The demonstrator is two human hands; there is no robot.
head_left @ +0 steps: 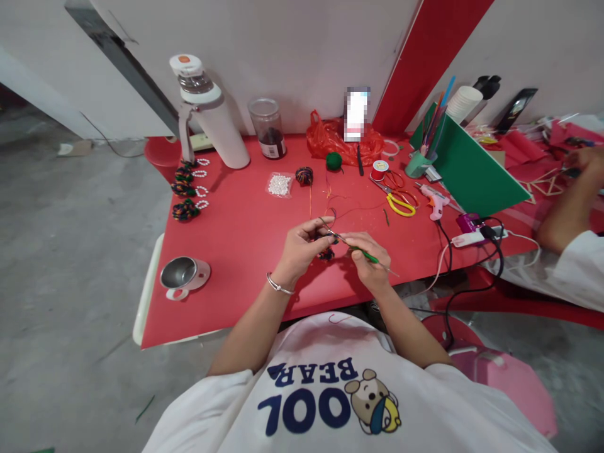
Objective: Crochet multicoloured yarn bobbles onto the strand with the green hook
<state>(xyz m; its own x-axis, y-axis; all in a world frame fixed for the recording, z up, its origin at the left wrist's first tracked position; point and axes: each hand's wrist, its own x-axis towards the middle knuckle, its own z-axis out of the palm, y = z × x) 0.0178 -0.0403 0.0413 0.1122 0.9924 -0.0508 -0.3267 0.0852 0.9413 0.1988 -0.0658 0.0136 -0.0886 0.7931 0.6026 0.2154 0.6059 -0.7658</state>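
Observation:
Over the red table, my left hand (306, 247) pinches a small dark multicoloured crochet piece (325, 253), partly hidden by the fingers. My right hand (370, 259) is closed round a crochet hook (369, 256) with a green handle, its tip at the piece near my left fingertips. Beyond my hands lie a ball of dark multicoloured yarn (304, 175) and a ball of green yarn (334, 162). An orange strand runs from the multicoloured ball toward my left hand. Finished-looking dark yarn pieces (185, 210) with white bead loops (201, 192) lie at the left.
On the table (245, 270) stand a metal mug (184, 275), a white flask (221, 129) and a jar (267, 129). A bead packet (279, 185), yellow-handled scissors (401, 204) and a pink glue gun (435, 200) lie about. Cables trail right. A co-worker's arm (570, 201) is beyond a green board (486, 167).

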